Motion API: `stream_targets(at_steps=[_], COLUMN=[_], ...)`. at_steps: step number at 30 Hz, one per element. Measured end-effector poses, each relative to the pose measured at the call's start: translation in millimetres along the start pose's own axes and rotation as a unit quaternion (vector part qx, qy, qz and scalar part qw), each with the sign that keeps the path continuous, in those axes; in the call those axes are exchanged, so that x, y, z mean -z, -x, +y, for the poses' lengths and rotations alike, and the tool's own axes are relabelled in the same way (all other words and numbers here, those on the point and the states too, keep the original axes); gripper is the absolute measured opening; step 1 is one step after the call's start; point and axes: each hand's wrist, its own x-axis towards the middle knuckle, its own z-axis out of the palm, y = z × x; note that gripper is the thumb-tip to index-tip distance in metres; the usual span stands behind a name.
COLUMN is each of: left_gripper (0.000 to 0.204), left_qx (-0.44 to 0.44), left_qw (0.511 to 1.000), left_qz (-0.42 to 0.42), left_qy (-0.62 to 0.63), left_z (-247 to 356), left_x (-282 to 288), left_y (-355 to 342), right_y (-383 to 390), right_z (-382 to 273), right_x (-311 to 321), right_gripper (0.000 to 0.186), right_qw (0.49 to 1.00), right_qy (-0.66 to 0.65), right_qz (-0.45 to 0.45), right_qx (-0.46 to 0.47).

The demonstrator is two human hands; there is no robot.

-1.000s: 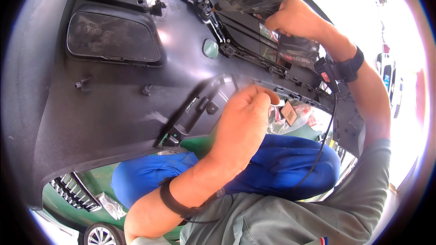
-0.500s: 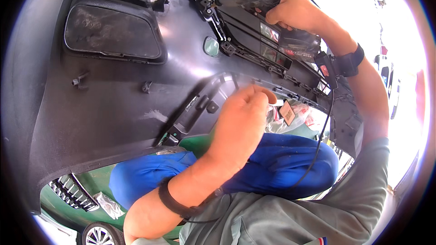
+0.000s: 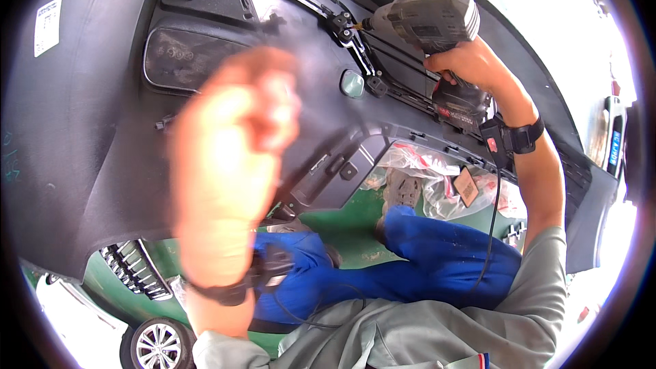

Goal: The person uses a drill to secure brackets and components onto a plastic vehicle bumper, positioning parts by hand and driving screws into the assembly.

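Note:
A large black car bumper (image 3: 96,164) lies inside-up in front of me. My right hand (image 3: 471,68) grips a grey cordless drill (image 3: 430,24), its bit touching a black clip (image 3: 342,27) on the bumper's grille frame. My left hand (image 3: 232,143) is raised close to the camera and blurred by motion; I see nothing in it, and whether its fingers are apart is unclear. Black bands sit on both wrists, with a cable running from the right one.
My blue trousers (image 3: 424,260) and the green floor (image 3: 342,219) show below the bumper. Clear plastic bags of parts (image 3: 437,178) lie on the floor. A chrome grille (image 3: 130,266) and a white car with a wheel (image 3: 154,345) are at lower left.
My left hand has left the bumper's lower bracket and swung up to the left toward the camera. The drill has shifted left along the grille frame.

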Motion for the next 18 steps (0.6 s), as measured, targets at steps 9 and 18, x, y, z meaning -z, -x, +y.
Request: stream_targets(at_steps=[9, 18], left_gripper=[0.017, 0.007], left_qx=[-0.288, -0.069], left_qw=[0.956, 0.933], left_qz=[-0.006, 0.326], left_qy=[-0.046, -0.137], left_z=[153.5, 98.4], left_x=[102.1, 182.4], left_y=[198.9, 234.2], right_y=[-8.8, -3.0], right_z=[42.0, 17.5], right_x=[-7.5, 5.7], right_gripper=[0.027, 0.031], right_qw=[0.996, 0.992], right_qy=[-0.043, -0.006], right_qz=[-0.015, -0.026], right_qx=[0.077, 0.123])
